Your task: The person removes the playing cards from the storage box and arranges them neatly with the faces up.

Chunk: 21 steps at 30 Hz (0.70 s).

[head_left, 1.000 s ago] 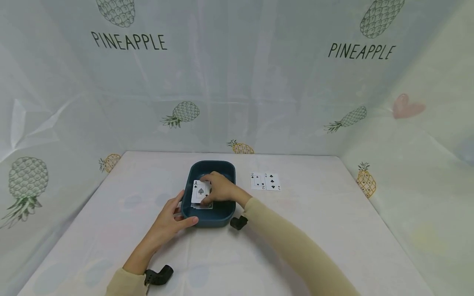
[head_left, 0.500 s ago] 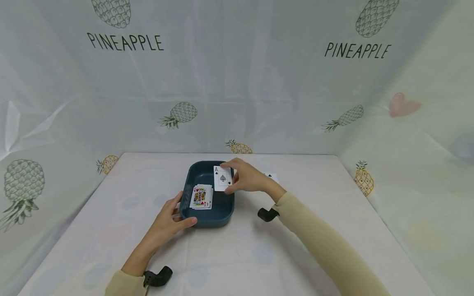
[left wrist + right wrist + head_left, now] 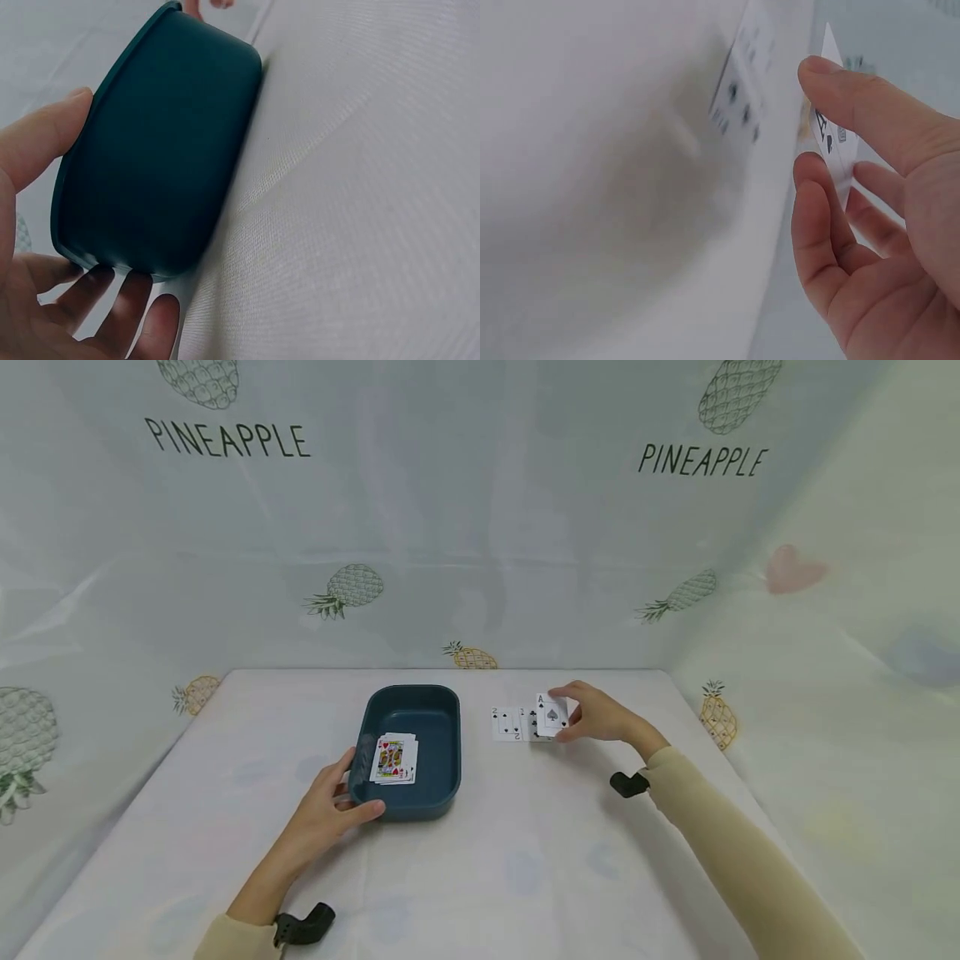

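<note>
The right hand point(image 3: 600, 714) pinches the ace of spades point(image 3: 552, 716) between thumb and fingers, above two laid-out cards; the right wrist view shows this card point(image 3: 838, 142) edge-on in the hand point(image 3: 877, 202). On the table lie a two point(image 3: 506, 724) and beside it a three point(image 3: 527, 727), partly covered by the ace. The left hand point(image 3: 322, 818) grips the near left corner of the dark blue tray point(image 3: 442, 802), thumb on the near rim; the left wrist view shows fingers against the tray's wall point(image 3: 157, 142). A stack of cards, a king point(image 3: 392, 759) on top, lies in the tray.
The white-covered table point(image 3: 487, 877) reaches a pineapple-printed sheet point(image 3: 480, 527) at the back and sides. The tray stands left of the laid-out cards, with a gap between them. A black wrist device point(image 3: 303, 925) sits on the left forearm.
The right hand has lifted the ace off the stack and carried it right, out of the tray, to the laid-out cards. The king now shows on the stack. The left hand keeps its grip.
</note>
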{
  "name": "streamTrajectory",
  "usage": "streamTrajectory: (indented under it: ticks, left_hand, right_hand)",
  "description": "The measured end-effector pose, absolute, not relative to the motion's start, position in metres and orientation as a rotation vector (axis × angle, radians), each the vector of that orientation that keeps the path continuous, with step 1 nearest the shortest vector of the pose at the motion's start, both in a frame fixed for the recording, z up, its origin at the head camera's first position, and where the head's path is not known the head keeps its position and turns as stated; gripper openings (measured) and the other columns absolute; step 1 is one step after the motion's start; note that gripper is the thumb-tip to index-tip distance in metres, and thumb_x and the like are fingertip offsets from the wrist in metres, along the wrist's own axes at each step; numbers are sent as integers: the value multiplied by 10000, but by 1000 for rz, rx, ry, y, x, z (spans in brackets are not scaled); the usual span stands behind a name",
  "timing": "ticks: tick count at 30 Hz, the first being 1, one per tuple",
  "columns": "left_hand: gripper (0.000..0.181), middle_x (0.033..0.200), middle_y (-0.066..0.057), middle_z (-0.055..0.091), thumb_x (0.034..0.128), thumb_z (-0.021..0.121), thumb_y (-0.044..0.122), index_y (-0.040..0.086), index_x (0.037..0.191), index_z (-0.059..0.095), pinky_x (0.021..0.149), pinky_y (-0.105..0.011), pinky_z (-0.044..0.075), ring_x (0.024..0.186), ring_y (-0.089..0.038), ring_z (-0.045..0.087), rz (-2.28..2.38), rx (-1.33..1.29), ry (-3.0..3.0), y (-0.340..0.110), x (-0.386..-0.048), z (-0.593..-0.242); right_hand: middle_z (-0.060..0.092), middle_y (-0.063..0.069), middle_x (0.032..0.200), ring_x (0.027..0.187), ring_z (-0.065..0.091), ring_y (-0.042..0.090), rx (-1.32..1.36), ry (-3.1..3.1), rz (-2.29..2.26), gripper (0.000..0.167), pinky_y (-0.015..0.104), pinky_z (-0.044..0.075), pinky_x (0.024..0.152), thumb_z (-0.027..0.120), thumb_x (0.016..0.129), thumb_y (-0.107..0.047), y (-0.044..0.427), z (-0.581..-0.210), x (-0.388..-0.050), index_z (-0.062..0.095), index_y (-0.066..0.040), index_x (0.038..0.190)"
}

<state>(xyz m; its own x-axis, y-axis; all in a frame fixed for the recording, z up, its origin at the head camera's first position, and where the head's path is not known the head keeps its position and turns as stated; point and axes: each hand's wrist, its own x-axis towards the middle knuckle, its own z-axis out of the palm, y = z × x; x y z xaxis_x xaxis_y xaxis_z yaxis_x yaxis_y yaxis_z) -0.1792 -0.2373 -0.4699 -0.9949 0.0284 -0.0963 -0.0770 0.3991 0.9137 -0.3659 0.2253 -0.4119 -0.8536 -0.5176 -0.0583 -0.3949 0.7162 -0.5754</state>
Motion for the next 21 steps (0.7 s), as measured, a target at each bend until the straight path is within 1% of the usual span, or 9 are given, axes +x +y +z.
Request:
streamTrajectory:
  ticks: [2,8,13,17,21]
  left_hand:
    - [1119,1665,-213,234,905,875,345,219,1728,127,1057,-474,548,1384,-432,560,1664,-55,2549,-241,-177,-470]
    - [1110,1665,-206,233,909,871,345,223,1728,131,1047,-424,552,1383,-419,561,1661,-57,2550,-243,-175,-469]
    - [1105,1662,-207,237,909,870,350,213,1727,139,1068,-466,540,1382,-421,559,1669,-40,2546,-239,-179,-468]
    - [1102,1648,-208,253,910,869,349,209,1726,141,1078,-486,532,1389,-433,550,1665,-42,2547,-238,-180,-468]
    - [1096,1639,-205,264,910,869,347,208,1725,151,1075,-478,535,1384,-429,554,1671,-37,2550,-239,-181,-468]
  right_hand:
    - [468,145,1521,1063,676,240,-687,2718,-812,921,400,573,913,941,829,-267,234,-418,-372,468,-95,1600]
    - [446,164,1539,1092,666,267,-584,2713,-775,906,431,562,943,929,845,-302,252,-435,-386,469,-107,1602]
    - [441,173,1557,1088,663,253,-609,2686,-729,895,437,535,985,915,855,-267,262,-444,-391,462,-62,1599]
    - [446,182,1559,1074,643,253,-659,2673,-670,865,440,516,990,897,864,-228,258,-446,-394,468,-29,1588]
    - [438,187,1563,1085,635,272,-643,2670,-611,827,486,502,1020,887,870,-202,252,-443,-396,489,-39,1577]
